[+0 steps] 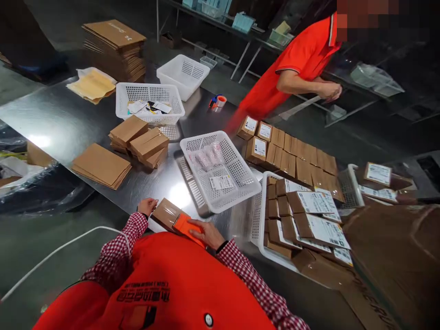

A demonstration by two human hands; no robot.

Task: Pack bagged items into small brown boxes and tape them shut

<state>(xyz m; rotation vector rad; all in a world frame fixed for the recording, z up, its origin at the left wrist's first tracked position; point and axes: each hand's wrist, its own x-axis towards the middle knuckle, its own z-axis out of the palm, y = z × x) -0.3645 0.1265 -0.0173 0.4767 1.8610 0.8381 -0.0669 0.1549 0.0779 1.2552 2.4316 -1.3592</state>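
Note:
A small brown cardboard box (166, 214) lies at the table's near edge, with shiny clear tape on its top. My left hand (147, 206) grips its left end, fingers curled. My right hand (208, 233) is closed round a flat, bright orange object (188, 228), which rests over the box's right end; its exact kind is not clear. Something white shows under the box's left side. Just beyond, a white plastic basket (240, 190) holds several pink-and-clear wrapped packets (206, 158) and a white printed label sheet (221, 182).
Flat cardboard (101, 165) and small boxes (149, 142) lie left. A basket of labelled boxes (256, 220) stands right, near rows of boxes (295, 158). Behind are a basket of papers (151, 87), a tape dispenser (217, 101) and a co-worker in orange (292, 68). A white cable (68, 254) hangs left.

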